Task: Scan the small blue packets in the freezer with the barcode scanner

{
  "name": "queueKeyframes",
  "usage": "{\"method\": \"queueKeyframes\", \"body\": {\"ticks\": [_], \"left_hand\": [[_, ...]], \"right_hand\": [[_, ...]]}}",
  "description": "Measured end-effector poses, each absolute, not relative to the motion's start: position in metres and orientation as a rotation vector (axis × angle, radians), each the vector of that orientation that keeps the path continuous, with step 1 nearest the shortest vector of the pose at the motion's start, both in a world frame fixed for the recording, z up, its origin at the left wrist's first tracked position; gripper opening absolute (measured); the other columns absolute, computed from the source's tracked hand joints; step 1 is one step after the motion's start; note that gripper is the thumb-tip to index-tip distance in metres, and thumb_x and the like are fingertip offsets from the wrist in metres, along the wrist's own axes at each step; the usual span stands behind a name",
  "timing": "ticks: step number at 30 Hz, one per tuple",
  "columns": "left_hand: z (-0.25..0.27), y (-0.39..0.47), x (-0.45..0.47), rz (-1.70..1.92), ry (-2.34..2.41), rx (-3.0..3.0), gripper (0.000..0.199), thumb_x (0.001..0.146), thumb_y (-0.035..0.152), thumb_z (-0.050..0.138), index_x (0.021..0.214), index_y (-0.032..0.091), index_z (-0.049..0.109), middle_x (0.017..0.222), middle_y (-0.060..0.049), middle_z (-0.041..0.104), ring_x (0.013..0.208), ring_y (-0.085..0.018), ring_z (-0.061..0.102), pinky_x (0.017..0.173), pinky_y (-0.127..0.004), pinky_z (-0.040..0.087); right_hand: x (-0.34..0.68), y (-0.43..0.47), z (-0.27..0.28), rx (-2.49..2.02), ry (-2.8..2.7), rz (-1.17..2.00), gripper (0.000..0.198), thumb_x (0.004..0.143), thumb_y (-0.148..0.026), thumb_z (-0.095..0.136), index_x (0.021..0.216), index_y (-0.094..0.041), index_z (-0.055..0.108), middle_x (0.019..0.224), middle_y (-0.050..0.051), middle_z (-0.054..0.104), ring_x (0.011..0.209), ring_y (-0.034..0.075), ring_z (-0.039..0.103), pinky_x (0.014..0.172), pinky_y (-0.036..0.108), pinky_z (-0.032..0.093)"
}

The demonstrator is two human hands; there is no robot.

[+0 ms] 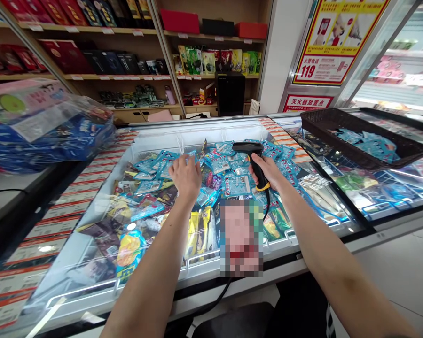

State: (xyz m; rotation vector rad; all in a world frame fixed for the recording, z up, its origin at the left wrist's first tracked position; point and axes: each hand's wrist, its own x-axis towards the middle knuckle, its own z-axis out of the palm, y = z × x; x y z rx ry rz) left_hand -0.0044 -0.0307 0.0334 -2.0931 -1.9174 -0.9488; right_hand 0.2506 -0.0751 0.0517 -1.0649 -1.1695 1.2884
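My right hand is closed around the handle of a black and yellow barcode scanner, whose head points left. A black cable hangs from the scanner's grip. Beneath it are many flat blue packets, several with white barcode labels facing up. My left hand reaches over the left part of these packets, fingers stretched out and slightly apart, with no held thing visible. Whether its fingertips touch a packet I cannot tell. The packets spread across the middle of a glass-topped chest freezer.
A dark woven basket on the right holds more blue packets. Plastic-wrapped boxes stand at left. Price labels run along the freezer's left side. Yellow wrapped ice creams lie inside. Behind are stocked shelves. A blurred patch covers the front centre.
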Motion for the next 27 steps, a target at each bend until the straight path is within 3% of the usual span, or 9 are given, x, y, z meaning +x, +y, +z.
{"method": "queueKeyframes", "body": {"ticks": [3,7,19,24,27], "left_hand": [[0.031,-0.030,0.015,-0.823,-1.884,-2.193,0.051,0.095,0.050,0.032,0.117,0.017,0.065,0.128,-0.016,0.059,0.120,-0.034,0.048,0.100,-0.050,0.035],[0.024,-0.029,0.032,-0.649,-1.861,-2.248,0.064,0.092,0.062,0.030,0.112,0.014,0.068,0.130,-0.018,0.057,0.119,-0.037,0.047,0.098,-0.050,0.034],[0.021,-0.021,0.022,-0.750,-1.981,-2.298,0.045,0.089,0.047,0.046,0.118,0.019,0.065,0.131,-0.013,0.058,0.119,-0.036,0.047,0.097,-0.051,0.037],[0.018,-0.022,0.025,-0.811,-1.946,-2.296,0.056,0.085,0.061,0.048,0.115,0.016,0.065,0.130,-0.017,0.058,0.121,-0.040,0.046,0.098,-0.054,0.036],[0.018,-0.020,0.024,-0.783,-1.945,-2.320,0.057,0.082,0.060,0.055,0.118,0.016,0.062,0.132,-0.018,0.056,0.123,-0.040,0.046,0.100,-0.054,0.035]], "right_hand": [[0.250,-0.075,0.052,-1.057,-1.170,1.287,0.045,0.080,-0.061,0.063,0.097,-0.019,0.057,0.063,-0.001,0.060,0.039,0.010,0.051,0.033,0.024,0.043],[0.251,-0.076,0.053,-1.039,-1.166,1.308,0.045,0.080,-0.061,0.063,0.096,-0.019,0.057,0.063,-0.001,0.060,0.039,0.011,0.051,0.033,0.023,0.043],[0.249,-0.077,0.057,-1.087,-1.158,1.306,0.048,0.077,-0.064,0.065,0.095,-0.020,0.058,0.062,-0.001,0.060,0.039,0.010,0.052,0.034,0.023,0.045],[0.249,-0.078,0.058,-1.111,-1.162,1.301,0.046,0.079,-0.064,0.063,0.093,-0.021,0.056,0.062,-0.001,0.059,0.039,0.010,0.051,0.034,0.023,0.045],[0.249,-0.078,0.058,-1.110,-1.168,1.302,0.046,0.079,-0.064,0.063,0.093,-0.021,0.055,0.062,-0.001,0.059,0.039,0.010,0.051,0.034,0.023,0.044]]}}
